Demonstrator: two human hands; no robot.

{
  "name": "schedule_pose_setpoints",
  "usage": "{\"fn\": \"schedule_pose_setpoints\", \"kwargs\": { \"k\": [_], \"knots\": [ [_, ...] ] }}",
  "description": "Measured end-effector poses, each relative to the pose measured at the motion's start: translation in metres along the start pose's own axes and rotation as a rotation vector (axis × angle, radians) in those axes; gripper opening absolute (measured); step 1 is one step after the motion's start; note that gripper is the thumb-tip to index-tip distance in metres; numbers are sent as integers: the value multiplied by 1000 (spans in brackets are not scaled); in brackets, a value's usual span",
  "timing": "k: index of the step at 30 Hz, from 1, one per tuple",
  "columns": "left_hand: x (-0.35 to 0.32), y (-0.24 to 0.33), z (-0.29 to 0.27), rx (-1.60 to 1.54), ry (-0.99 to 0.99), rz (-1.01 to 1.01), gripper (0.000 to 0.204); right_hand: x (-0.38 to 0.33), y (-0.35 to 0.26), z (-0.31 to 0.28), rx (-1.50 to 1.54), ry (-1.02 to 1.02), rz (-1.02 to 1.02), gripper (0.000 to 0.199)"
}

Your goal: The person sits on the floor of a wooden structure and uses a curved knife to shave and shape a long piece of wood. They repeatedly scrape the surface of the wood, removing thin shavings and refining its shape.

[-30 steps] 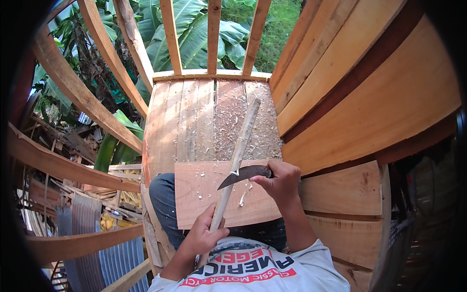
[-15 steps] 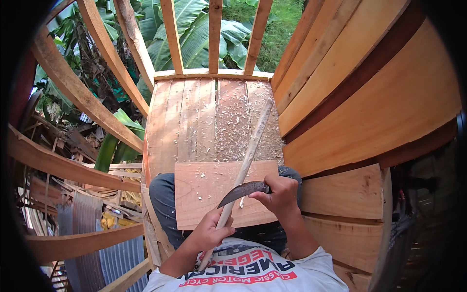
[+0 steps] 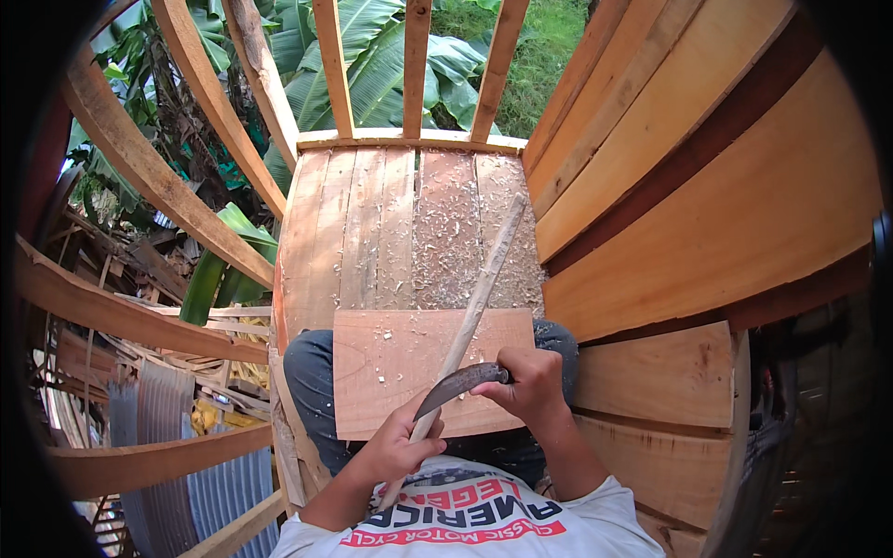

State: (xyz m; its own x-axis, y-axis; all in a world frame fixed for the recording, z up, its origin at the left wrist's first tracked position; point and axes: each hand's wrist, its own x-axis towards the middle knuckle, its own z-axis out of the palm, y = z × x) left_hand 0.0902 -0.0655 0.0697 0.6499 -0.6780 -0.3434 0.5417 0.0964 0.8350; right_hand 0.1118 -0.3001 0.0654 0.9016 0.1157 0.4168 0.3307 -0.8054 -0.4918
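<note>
On a shaving-strewn plank platform (image 3: 409,232), a board (image 3: 391,372) rests across the person's lap; the left hand (image 3: 395,451) grips the long stick (image 3: 470,312), the right hand (image 3: 530,381) clasps the curved knife (image 3: 456,386); shallow strokes away from the body seem safest.

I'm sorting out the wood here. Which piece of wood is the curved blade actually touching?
The long thin stick, gripped low by the left hand. The right hand lays the curved blade across it. The flat board on the lap only lies underneath; the floor planks lie beyond.

pale bare wood stick (image 3: 479,298); dull dark metal blade (image 3: 458,384); rough plank floor (image 3: 372,223).
</note>
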Motion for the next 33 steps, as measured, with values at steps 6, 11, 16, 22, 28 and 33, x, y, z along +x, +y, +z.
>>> {"fn": "schedule_pose_setpoints", "kwargs": {
  "k": [6,11,16,22,28,33],
  "knots": [
    [-6,2,15,138,-71,3,42,28,60,-29,192,333,523,67],
    [1,-19,-12,2,-32,-22,45,5,15,-22,79,60,76,62],
    [12,5,15,44,9,28,29,12,15,-18,-77,125,33,64],
    [10,10,15,-27,-11,61,26,3,-7,-15,-2,87,-99,61],
    [11,4,14,-102,-72,133,28,11,-14,-18,48,56,-294,55],
    [3,7,18,-96,-127,137,28,26,12,-25,178,200,121,47]
  ]
}}
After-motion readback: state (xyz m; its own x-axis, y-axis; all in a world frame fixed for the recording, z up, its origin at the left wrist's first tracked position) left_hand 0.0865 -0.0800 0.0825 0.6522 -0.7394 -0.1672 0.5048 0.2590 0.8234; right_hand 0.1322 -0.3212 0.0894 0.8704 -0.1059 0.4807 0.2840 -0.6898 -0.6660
